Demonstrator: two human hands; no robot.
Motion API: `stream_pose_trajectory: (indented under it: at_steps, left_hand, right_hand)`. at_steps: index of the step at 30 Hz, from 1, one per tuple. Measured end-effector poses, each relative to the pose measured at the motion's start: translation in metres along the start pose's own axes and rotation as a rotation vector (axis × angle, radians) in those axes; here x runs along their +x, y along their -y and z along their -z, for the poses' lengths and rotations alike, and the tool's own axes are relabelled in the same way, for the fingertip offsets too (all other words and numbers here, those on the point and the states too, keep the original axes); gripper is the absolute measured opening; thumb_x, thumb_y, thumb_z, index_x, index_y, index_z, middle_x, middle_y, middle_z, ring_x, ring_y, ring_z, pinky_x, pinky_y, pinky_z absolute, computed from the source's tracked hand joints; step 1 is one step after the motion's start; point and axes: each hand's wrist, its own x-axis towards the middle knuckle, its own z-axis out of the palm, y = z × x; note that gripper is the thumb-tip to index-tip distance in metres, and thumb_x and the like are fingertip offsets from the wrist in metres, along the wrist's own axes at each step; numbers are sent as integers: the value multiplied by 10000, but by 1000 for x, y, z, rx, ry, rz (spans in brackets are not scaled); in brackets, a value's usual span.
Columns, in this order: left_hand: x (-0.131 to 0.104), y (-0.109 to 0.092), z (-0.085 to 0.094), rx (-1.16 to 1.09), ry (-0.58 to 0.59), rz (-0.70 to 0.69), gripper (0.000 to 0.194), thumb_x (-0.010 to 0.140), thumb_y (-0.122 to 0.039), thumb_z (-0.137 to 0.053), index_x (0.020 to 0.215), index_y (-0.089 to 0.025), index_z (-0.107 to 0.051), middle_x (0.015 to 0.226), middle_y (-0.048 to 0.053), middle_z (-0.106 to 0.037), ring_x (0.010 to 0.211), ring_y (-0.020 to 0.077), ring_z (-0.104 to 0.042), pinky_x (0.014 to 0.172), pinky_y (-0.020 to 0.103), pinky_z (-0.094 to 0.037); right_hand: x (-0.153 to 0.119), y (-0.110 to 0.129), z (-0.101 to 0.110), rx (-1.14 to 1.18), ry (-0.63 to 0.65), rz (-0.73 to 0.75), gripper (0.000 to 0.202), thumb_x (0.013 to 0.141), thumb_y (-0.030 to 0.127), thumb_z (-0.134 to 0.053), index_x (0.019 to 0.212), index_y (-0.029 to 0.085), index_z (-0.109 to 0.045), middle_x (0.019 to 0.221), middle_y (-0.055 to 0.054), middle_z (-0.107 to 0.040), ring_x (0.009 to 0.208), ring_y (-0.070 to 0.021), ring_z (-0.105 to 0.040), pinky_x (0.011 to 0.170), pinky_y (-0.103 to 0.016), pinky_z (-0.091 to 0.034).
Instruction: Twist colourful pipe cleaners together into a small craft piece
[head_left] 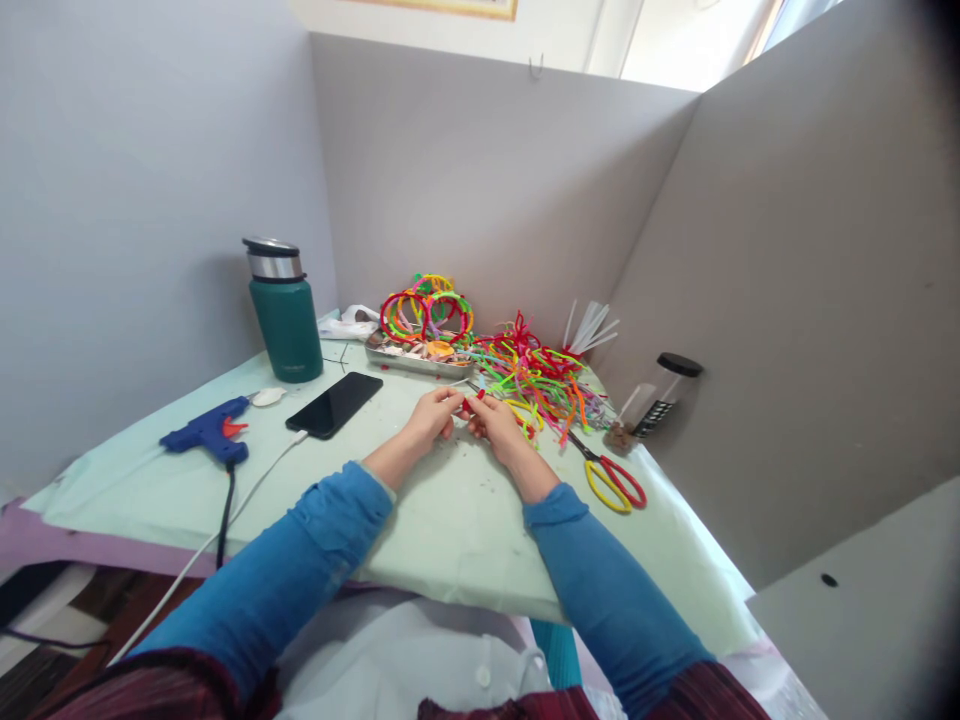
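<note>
Close together over the middle of the table, my left hand (435, 414) and my right hand (496, 422) meet at the fingertips. A short piece of red pipe cleaner (472, 402) is pinched between them, with most of it hidden by my fingers. Just beyond my hands lies a tangled heap of coloured pipe cleaners (536, 365), mostly red, green and orange. Yellow pipe cleaner loops (529, 418) lie beside my right hand. Scissors (616, 484) with one yellow and one red handle rest to the right of it.
On the left are a blue glue gun (210, 430), a black phone (334, 404) on a white cable and a green bottle (285, 325). Behind my hands, a metal tray (420, 362) holds pipe cleaner rings (427, 310). A clear black-lidded container (664, 395) leans by the right partition.
</note>
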Motion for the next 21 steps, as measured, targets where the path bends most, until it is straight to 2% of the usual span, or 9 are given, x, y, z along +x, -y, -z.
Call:
stream_pose_trajectory:
  at_steps: [11, 21]
  left_hand:
    - [1, 2, 3, 7, -2, -65, 324, 747, -470, -548, 752, -146, -529, 628, -20, -598, 282, 16, -356, 310, 181, -251]
    - [0, 0, 2, 18, 1, -39, 292, 720, -425, -595, 770, -144, -534, 597, -30, -593, 287, 11, -341, 301, 168, -236]
  right_hand:
    - [0, 1, -1, 1, 13, -5, 349, 660, 500, -631, 706, 164, -548, 666, -1, -605, 463, -69, -476, 411, -201, -300]
    - [2, -5, 2, 16, 22, 12, 331, 672, 488, -635, 717, 168, -566, 678, -3, -621, 466, -71, -472, 415, -204, -301]
